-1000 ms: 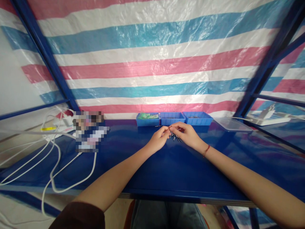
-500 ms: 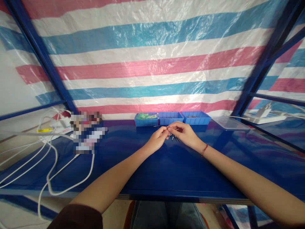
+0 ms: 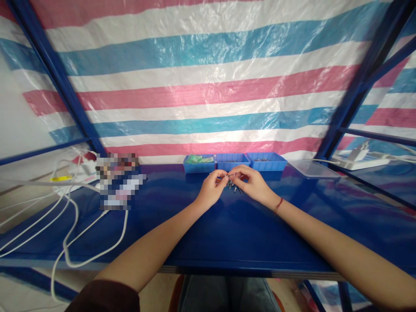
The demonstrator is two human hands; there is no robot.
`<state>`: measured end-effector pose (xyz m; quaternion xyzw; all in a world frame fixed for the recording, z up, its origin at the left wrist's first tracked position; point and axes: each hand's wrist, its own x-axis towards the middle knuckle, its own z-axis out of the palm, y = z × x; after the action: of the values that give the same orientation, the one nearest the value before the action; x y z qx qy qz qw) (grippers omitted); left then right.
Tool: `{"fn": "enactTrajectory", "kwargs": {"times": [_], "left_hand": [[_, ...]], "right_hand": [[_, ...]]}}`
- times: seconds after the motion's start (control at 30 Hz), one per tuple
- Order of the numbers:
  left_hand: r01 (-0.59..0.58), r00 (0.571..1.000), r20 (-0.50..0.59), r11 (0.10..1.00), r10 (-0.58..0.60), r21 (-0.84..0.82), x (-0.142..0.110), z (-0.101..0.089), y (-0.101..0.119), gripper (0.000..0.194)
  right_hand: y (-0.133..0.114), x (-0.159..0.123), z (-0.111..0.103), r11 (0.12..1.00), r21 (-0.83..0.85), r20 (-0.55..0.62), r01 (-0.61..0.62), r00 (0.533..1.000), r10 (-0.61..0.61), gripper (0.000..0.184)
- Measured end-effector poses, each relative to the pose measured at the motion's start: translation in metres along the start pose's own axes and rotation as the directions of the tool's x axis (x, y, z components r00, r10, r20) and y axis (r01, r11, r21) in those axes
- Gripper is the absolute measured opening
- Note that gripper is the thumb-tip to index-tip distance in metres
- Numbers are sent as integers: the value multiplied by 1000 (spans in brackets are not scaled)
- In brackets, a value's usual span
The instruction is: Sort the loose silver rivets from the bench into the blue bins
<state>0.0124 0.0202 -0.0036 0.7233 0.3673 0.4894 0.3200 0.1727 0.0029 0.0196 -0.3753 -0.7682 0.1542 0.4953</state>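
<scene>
Head view: we are looking forward and down across a glossy dark-blue tabletop, where two bare hands are working close together. With the left hand, we are pinching a thin metallic piece, thumb and forefinger drawn narrow about it. With the right hand, we are gripping at the same piece from the other side, the fingertips closing in a small pinch; its exact form is remaining too small for us to tell. A thin red cord bracelet is circling the right wrist. The piece is sitting between the two sets of fingertips, in front of the bins, while a loose cluster of slender silver and dark metal parts is lying on the tabletop just below it, partly hidden by the fingers.

Beyond the hands, three blue rectangular plastic bins are standing side by side: the left bin is holding green packets, the middle bin is holding small parts that we are unable to make out, and the right bin is holding slender metallic pieces. To their right, a flat translucent plastic sheet is lying near a white power strip. At far left, white cables are looping over the table edge beside a pixelated patch. Behind everything, a red, white and blue striped plastic tarpaulin is hanging.
</scene>
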Motion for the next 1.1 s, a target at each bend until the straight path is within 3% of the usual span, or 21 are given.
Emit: {"fn": "enactTrajectory", "kwargs": {"times": [0.2, 0.3, 0.37, 0.43, 0.5, 0.6, 0.7, 0.83, 0.97, 1.1], "left_hand": [[-51, 997, -50, 997, 53, 51, 0, -1, 1, 17], [-39, 999, -21, 993, 41, 115, 0, -1, -2, 20], [-48, 999, 17, 981, 46, 187, -1, 0, -6, 26], [-101, 994, 76, 957, 84, 271, -3, 1, -8, 33], [-190, 977, 158, 914, 141, 359, -6, 1, -7, 35], [-300, 941, 292, 825, 173, 479, -10, 2, -2, 33], [-350, 913, 382, 760, 146, 548, -11, 2, 2, 34], [-369, 892, 437, 744, 116, 556, -11, 2, 0, 35], [-333, 891, 452, 744, 47, 579, -8, 2, -4, 33], [-335, 911, 404, 727, 87, 599, -3, 2, -5, 30]], "right_hand": [[7, 0, 1, 999, -33, -8, -43, 999, 43, 23], [15, 0, 5, 992, 53, 64, -116, 992, 112, 28], [21, 1, 4, 986, 67, 47, -156, 987, 153, 30], [30, 6, -5, 985, -36, -108, -170, 980, 165, 29], [41, 12, -22, 951, -232, -319, -207, 939, 127, 28], [66, 21, -56, 806, -499, -474, -318, 879, 54, 30], [94, 23, -84, 750, -550, -451, -367, 887, 104, 32], [119, 13, -103, 731, -588, -384, -347, 915, 125, 33], [122, 5, -106, 719, -599, -392, -351, 912, 119, 28], [115, 6, -98, 712, -638, -330, -292, 940, 89, 26]]}}
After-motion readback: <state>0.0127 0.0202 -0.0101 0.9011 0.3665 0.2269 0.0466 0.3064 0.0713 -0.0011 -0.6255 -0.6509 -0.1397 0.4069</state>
